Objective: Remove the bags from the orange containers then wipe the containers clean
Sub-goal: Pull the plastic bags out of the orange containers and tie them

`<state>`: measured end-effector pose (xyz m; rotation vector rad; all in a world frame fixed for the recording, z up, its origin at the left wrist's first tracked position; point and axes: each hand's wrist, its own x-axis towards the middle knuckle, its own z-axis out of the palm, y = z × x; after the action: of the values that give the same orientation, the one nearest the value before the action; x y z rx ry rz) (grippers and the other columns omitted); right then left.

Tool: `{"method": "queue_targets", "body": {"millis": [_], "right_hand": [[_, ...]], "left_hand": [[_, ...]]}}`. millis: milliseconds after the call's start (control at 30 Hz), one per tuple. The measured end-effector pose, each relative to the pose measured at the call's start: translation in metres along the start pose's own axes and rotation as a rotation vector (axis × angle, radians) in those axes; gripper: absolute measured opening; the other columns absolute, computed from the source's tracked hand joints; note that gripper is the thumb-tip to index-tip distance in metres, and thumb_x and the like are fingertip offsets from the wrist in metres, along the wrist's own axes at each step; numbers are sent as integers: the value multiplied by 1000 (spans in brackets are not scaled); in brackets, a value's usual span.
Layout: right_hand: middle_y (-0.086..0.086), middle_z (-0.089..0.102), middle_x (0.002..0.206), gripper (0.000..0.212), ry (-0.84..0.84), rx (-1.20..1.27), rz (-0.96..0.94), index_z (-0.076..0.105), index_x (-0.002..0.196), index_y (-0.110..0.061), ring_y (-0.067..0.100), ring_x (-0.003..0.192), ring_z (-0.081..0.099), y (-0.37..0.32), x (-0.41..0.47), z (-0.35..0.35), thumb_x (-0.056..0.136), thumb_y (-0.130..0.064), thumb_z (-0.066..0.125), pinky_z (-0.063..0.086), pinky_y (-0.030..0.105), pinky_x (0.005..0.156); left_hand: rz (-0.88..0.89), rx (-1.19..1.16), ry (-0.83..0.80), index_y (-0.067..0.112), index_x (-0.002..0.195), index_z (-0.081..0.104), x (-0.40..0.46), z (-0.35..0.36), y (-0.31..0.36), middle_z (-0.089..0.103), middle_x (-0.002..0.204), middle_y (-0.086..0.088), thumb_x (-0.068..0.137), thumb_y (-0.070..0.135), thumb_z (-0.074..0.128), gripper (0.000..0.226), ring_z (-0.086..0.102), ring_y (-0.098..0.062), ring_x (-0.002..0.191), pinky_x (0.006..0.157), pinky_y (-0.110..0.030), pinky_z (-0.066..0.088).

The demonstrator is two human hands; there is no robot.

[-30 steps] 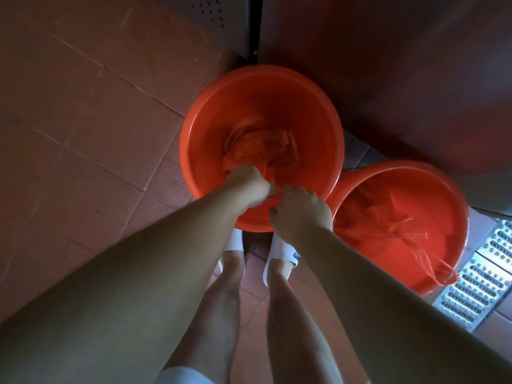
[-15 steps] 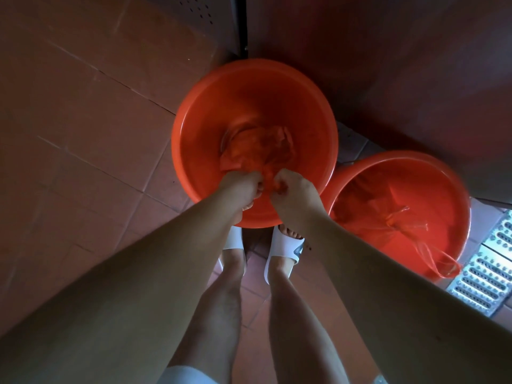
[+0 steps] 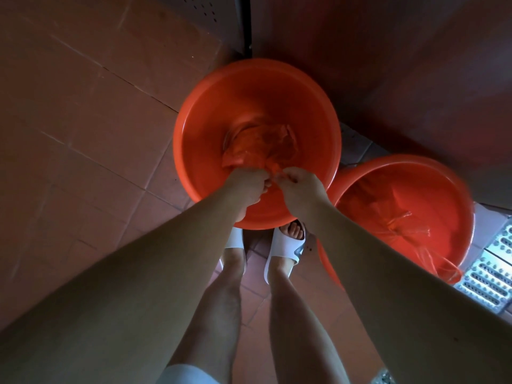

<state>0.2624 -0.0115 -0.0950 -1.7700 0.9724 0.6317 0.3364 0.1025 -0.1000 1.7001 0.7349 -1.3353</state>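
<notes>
Floor of reddish-brown square tiles (image 3: 83,120) fills most of my view, with two round orange plastic basins standing on it against a dark wall. The nearer orange basin (image 3: 194,128) sits straight ahead of me; the second orange basin (image 3: 448,189) stands just beside it to my right, their rims close or touching, I cannot tell which. Inside the nearer one lies a crumpled orange plastic bag (image 3: 263,145), bunched around the middle of the bottom and spreading away from me. My left hand (image 3: 246,187) and right hand (image 3: 300,189) meet at the bag's near edge, both clenched on a gathered pinch of the film, knuckles almost touching. So the bulk of the bag lies beyond my hands and below them, and I judge the lift has to go up and back toward me to clear the near rim. Both hands are equally near; neither leads. The second basin holds its own thin orange bag (image 3: 401,225), untouched, with a tail trailing over the rim (image 3: 446,273) toward a perforated metal drain grate (image 3: 493,273). I can read no brand, label or writing anywhere.
</notes>
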Motion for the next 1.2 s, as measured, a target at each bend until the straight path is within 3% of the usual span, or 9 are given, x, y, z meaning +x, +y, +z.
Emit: {"method": "queue_targets", "body": {"millis": [133, 267, 367, 467, 700, 800, 867, 1067, 1200], "right_hand": [[-13, 62, 68, 19, -68, -101, -74, 67, 91, -33, 4, 58, 55, 2, -9, 2, 87, -19, 55, 38, 18, 49], [9, 53, 125, 45, -220, -374, -134, 58, 132, -29, 34, 112, 56, 4, -24, 6, 88, -22, 55, 51, 40, 92], [-2, 37, 145, 65, -192, -321, -156, 44, 146, -35, 29, 133, 40, 10, -58, 6, 84, -22, 58, 42, 44, 108], [1, 47, 136, 55, 32, -178, -206, 56, 136, -26, 28, 122, 52, 30, -90, -10, 82, -17, 60, 45, 43, 105], [10, 57, 116, 40, 367, -392, -102, 62, 119, -19, 36, 109, 54, 105, -132, -92, 80, -12, 63, 48, 46, 94], [14, 58, 122, 45, 504, -533, 9, 57, 126, -17, 39, 114, 52, 135, -135, -129, 81, -17, 61, 46, 51, 95], [17, 57, 130, 50, 569, -540, 157, 52, 132, -15, 40, 120, 50, 152, -130, -156, 82, -20, 58, 45, 53, 97], [23, 61, 126, 63, 334, -725, 433, 45, 142, -15, 44, 119, 52, 196, -108, -201, 81, -24, 58, 47, 49, 93], [20, 69, 109, 49, 217, -831, 591, 57, 126, -13, 40, 107, 63, 209, -103, -201, 80, -30, 59, 54, 42, 82]], "left_hand": [[55, 34, 8, 17, 85, 69, 3, 3, -2, 71, 83, 0, 93, 34, 70, 19, 66, -13, 67, 60, -25, 55], [53, 134, 26, 17, 80, 68, 5, 5, -3, 70, 71, 3, 94, 30, 71, 19, 64, -7, 59, 58, -21, 50], [132, 49, 6, 21, 79, 65, 4, 6, -7, 70, 77, 5, 101, 26, 60, 23, 63, 0, 61, 62, -20, 44], [161, -123, -101, 21, 89, 65, -3, 3, -16, 75, 78, 6, 104, 21, 57, 17, 66, -9, 78, 65, -23, 39], [404, 155, 43, 13, 99, 73, -12, 9, -36, 71, 76, 2, 102, 15, 60, 13, 66, 7, 60, 63, -7, 46], [405, 260, 47, 28, 91, 71, -12, 13, -39, 77, 86, 5, 102, 20, 60, 18, 74, -10, 87, 88, -28, 53], [429, 300, 69, 34, 88, 70, -13, 15, -38, 77, 83, 12, 100, 23, 59, 19, 73, -10, 94, 90, -32, 52], [445, 312, 39, 31, 87, 73, -16, 14, -34, 77, 77, 13, 84, 31, 59, 15, 73, -14, 91, 94, -40, 50], [411, 394, 15, 28, 85, 72, -22, 15, -34, 73, 67, 11, 93, 22, 58, 17, 69, -10, 82, 73, -29, 43]]}}
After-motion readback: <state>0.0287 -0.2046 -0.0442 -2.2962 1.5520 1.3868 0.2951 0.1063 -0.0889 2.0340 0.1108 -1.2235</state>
